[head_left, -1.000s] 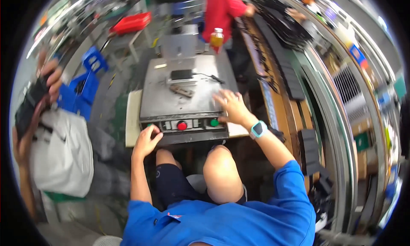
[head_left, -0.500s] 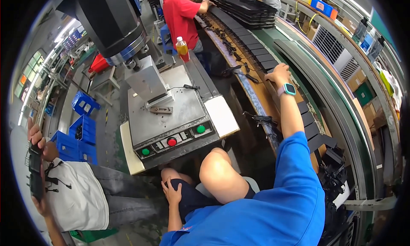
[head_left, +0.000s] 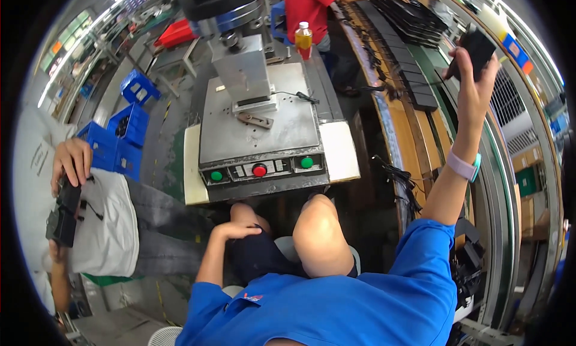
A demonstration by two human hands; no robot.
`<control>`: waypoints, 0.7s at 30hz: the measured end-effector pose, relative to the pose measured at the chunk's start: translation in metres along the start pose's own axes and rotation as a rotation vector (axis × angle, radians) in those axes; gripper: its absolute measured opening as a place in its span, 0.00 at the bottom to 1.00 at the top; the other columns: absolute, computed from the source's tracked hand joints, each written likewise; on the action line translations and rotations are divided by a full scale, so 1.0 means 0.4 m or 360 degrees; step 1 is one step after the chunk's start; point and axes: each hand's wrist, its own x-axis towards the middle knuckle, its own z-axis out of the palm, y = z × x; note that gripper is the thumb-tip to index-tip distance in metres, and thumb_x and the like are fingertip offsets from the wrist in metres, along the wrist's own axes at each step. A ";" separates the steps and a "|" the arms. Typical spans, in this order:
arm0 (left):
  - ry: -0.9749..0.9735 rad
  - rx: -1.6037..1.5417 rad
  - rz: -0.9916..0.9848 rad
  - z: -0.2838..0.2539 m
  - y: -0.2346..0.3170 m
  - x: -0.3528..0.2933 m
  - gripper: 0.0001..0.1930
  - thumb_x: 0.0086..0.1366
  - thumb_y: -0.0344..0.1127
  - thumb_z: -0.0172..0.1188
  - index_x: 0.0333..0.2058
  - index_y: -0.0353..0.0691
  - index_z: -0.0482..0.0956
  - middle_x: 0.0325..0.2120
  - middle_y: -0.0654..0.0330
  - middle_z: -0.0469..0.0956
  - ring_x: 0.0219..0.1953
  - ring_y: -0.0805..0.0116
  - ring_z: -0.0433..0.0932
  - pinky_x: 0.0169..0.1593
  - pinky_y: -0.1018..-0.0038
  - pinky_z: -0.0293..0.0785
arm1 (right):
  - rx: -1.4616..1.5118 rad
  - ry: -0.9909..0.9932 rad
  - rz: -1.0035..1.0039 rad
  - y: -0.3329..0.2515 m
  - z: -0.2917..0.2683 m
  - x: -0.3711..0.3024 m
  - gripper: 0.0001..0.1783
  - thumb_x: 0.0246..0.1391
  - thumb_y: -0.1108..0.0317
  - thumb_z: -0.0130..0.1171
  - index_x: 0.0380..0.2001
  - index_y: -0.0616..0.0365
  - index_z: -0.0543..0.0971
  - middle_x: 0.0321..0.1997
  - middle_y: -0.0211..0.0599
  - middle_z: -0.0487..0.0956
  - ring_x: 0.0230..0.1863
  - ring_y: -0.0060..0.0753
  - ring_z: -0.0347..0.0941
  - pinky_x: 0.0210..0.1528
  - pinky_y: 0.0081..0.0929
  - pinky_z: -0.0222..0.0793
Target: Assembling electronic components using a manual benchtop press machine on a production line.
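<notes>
Right hand [head_left: 478, 85] raised at far right, fingers clamped on a black rectangular block [head_left: 477, 52], thumb on its left side, other fingers on its right. Block is up in the air, well apart from the machine, to the right of a row of flat black rectangular pieces [head_left: 411, 76] on a long brown wooden-topped desk [head_left: 405, 130]. Watch [head_left: 463, 165] with pale strap on that wrist. Left hand [head_left: 239, 230] rests on the thigh in dark shorts [head_left: 258, 256], fingers stretched out and close together. Ahead of the knees: machine with flat grey metal plate [head_left: 258, 145]; front panel has a round green button [head_left: 216, 175] near each end, round red button [head_left: 259, 170] between. Silver box-shaped metal fixture [head_left: 243, 73] stands over the plate, under a dark cylindrical machine head [head_left: 222, 4]; short brownish metal bar [head_left: 255, 120] just in front of it, black cable [head_left: 308, 97] to the right. Amber bottle [head_left: 303, 39] behind the plate. Co-worker in red shirt [head_left: 306, 13] beyond, arm out toward stacked black trays [head_left: 414, 23]. Left side: co-worker in white top [head_left: 111, 226] holds black boxy parts [head_left: 63, 223]; blue plastic bins [head_left: 127, 160] nearby.
</notes>
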 end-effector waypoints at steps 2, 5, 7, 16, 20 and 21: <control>-0.0162 -0.0557 0.0425 -0.040 0.186 -0.162 0.24 0.70 0.48 0.54 0.57 0.37 0.71 0.50 0.49 0.76 0.54 0.62 0.75 0.55 0.68 0.72 | 0.0059 -0.0134 0.0046 0.013 0.041 -0.037 0.29 0.58 0.71 0.62 0.60 0.64 0.63 0.42 0.37 0.77 0.40 0.24 0.75 0.40 0.21 0.74; 0.0379 -0.0568 0.1103 -0.170 0.295 -0.243 0.16 0.68 0.41 0.58 0.49 0.38 0.74 0.43 0.57 0.79 0.44 0.70 0.78 0.48 0.72 0.74 | 0.0119 -0.0349 0.0105 0.042 0.114 -0.081 0.28 0.58 0.73 0.61 0.60 0.65 0.65 0.44 0.37 0.77 0.41 0.22 0.74 0.41 0.20 0.73; 0.1312 -0.0611 0.1315 -0.278 0.312 -0.165 0.15 0.62 0.39 0.65 0.44 0.40 0.75 0.36 0.61 0.79 0.36 0.72 0.77 0.43 0.75 0.74 | 0.0040 -0.0442 0.0182 0.059 0.163 -0.104 0.28 0.58 0.74 0.61 0.60 0.65 0.66 0.46 0.36 0.77 0.41 0.20 0.73 0.41 0.19 0.72; 0.1929 0.0044 0.1382 -0.621 0.472 -0.009 0.48 0.48 0.39 0.75 0.64 0.42 0.55 0.52 0.59 0.76 0.56 0.65 0.72 0.60 0.65 0.65 | 0.0088 -0.0836 0.0529 0.276 0.376 -0.211 0.33 0.52 0.69 0.68 0.60 0.63 0.68 0.51 0.39 0.74 0.51 0.28 0.71 0.54 0.25 0.67; 0.1466 -0.0599 0.1727 -0.581 0.481 -0.057 0.46 0.51 0.36 0.73 0.65 0.41 0.54 0.53 0.58 0.74 0.58 0.63 0.71 0.62 0.66 0.63 | -0.0064 -0.0907 0.0478 0.420 0.480 -0.262 0.33 0.52 0.67 0.68 0.60 0.62 0.68 0.49 0.38 0.74 0.48 0.29 0.71 0.52 0.24 0.67; 0.1283 -0.0898 0.1867 -0.547 0.462 -0.071 0.45 0.52 0.35 0.72 0.65 0.41 0.55 0.54 0.57 0.74 0.58 0.62 0.70 0.63 0.67 0.63 | -0.0097 -0.0925 0.0421 0.448 0.519 -0.276 0.32 0.53 0.68 0.66 0.60 0.62 0.68 0.49 0.38 0.74 0.47 0.28 0.71 0.51 0.23 0.67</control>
